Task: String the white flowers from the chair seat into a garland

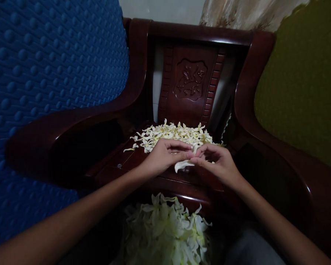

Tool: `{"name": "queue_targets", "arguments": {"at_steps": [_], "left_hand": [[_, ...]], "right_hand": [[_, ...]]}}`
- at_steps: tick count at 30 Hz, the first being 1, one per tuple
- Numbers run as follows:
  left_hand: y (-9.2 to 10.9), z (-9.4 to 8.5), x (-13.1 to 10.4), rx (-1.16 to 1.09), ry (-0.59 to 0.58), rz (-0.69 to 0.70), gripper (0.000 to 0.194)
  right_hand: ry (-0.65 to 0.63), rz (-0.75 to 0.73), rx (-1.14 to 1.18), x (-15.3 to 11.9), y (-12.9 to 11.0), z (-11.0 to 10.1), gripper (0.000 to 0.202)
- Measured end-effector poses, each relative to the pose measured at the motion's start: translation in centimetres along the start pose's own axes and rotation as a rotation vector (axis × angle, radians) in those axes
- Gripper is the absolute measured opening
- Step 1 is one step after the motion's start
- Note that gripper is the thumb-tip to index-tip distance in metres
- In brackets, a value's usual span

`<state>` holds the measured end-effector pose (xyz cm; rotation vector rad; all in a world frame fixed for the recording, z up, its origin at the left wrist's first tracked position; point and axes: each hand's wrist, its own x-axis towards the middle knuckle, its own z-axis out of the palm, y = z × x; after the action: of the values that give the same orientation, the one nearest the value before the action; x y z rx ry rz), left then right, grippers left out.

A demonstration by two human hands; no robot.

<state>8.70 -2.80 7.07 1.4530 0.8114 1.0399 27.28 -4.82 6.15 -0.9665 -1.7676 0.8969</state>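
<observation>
"What do the white flowers (172, 135) lie on?"

"A glossy, dark red wooden chair (191, 106) with wide curved armrests (273, 136) and a carved back panel (191, 79)."

"Where on it?"

"On the seat (168, 181), in a loose, spread heap toward the back."

"All together?"

"Mostly. One flower (131, 148) lies just beside the heap, at the picture's left."

1. The left hand (167, 156) and right hand (217, 162) meet, pinching a white flower (183, 166) between their fingertips.
2. Loose blossoms (171, 133) spread behind them on a dark wooden chair (193, 33).
3. A heap of similar blossoms (168, 230) sits below, before the chair.
4. A bumpy blue surface (57, 55) flanks the left armrest (38, 140).
</observation>
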Motion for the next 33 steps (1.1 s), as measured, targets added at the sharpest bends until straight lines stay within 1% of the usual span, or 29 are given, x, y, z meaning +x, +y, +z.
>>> {"name": "queue_targets", "arguments": {"at_steps": [7,16,20,24,30,33], "left_hand": [[-0.05,0.02,-0.02,-0.089,-0.011,-0.043,0.02],[0.14,0.02,-0.19,-0.061,-0.007,-0.054,0.021],[0.39,0.02,-0.23,-0.015,-0.019,-0.021,0.023],[0.64,0.04,-0.32,0.095,-0.03,0.03,0.025],[0.36,0.07,-0.42,0.187,-0.034,0.121,0.024],[0.41,0.19,-0.64,0.273,-0.046,0.19,0.023]], "right_hand": [[0.014,-0.022,-0.01,-0.11,-0.31,0.01,0.023],[-0.005,0.0,0.036,-0.24,-0.29,0.07,0.027],[-0.002,-0.008,0.032,-0.27,-0.16,0.02,0.025],[0.003,-0.007,0.031,-0.33,-0.08,-0.05,0.022],[0.0,-0.009,0.021,-0.35,-0.32,0.0,0.019],[-0.011,-0.005,0.011,-0.37,-0.39,0.06,0.019]]}}
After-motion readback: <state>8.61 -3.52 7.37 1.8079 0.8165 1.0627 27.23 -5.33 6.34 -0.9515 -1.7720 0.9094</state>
